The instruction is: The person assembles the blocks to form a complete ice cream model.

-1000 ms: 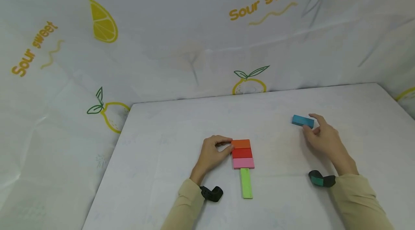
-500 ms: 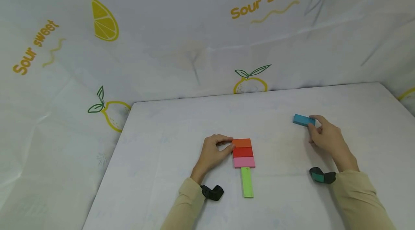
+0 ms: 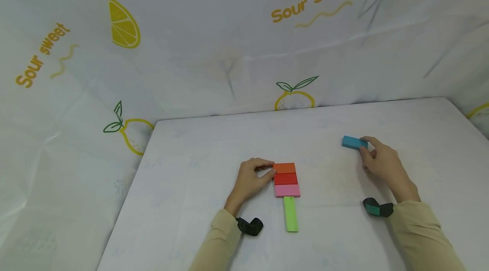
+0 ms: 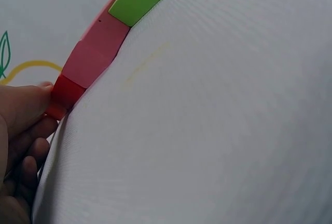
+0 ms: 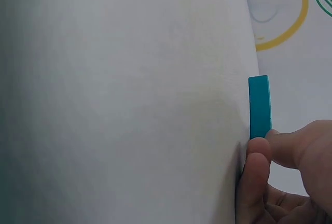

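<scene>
A blue block lies at the right of the table, and my right hand pinches its right end between thumb and fingers. In the right wrist view the blue block sticks out beyond the fingertips. Flat blocks lie in a row near the middle: orange, red, pink, edge to edge. Below them a light green block points toward me. My left hand grips the left end of the orange block. In the left wrist view its thumb overlaps the red-looking end of the row.
The white-covered table has its far edge against a hanging cloth printed with lemons and lettering. Black wrist cameras sit on the left wrist and right wrist.
The right hand has closed its thumb and fingers on the blue block's end, and the block has shifted slightly left. The left hand and the row stay put.
</scene>
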Tool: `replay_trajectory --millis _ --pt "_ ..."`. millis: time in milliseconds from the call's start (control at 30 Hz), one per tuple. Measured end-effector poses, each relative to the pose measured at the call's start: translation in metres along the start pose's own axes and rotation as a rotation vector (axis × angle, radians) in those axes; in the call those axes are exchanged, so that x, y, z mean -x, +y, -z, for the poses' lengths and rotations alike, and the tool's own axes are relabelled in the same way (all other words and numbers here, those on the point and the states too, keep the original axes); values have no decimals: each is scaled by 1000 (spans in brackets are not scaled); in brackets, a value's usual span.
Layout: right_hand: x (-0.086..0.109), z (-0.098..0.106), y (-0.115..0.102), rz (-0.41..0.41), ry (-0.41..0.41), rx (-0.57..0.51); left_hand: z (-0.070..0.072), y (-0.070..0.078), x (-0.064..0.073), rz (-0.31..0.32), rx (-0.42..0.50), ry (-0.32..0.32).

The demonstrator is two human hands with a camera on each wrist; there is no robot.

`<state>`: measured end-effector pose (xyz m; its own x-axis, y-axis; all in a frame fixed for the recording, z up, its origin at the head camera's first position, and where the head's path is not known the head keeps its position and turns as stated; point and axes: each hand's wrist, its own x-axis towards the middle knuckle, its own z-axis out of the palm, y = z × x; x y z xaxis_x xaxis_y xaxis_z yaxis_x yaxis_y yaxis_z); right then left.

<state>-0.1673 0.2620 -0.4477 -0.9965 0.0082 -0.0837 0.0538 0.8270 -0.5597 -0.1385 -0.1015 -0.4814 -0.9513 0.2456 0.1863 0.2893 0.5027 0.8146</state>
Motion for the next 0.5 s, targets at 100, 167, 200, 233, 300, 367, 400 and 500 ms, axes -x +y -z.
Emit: replay_trajectory --millis 100,167,200,233,300,367,400,500 --pt "0 0 0 -5 -2 -4 0 0 0 5 4 -2" --pt "0 1 0 -9 -13 -12 -1 -1 0 4 2 -3" --pt "0 2 1 -10 -20 -18 -1 -1 0 2 0 -2" --pt "0 2 1 -10 -26 -23 -1 0 1 2 -3 -1" --pt "-1 3 0 -8 -40 -31 -1 0 1 3 -5 2" --pt "-1 4 0 -7 -49 -36 -1 0 1 4 -5 6" --pt "-2 4 0 -7 -53 -36 -1 0 1 4 -6 8" --pt "-2 5 -1 -7 -64 -32 0 1 1 2 -7 11"
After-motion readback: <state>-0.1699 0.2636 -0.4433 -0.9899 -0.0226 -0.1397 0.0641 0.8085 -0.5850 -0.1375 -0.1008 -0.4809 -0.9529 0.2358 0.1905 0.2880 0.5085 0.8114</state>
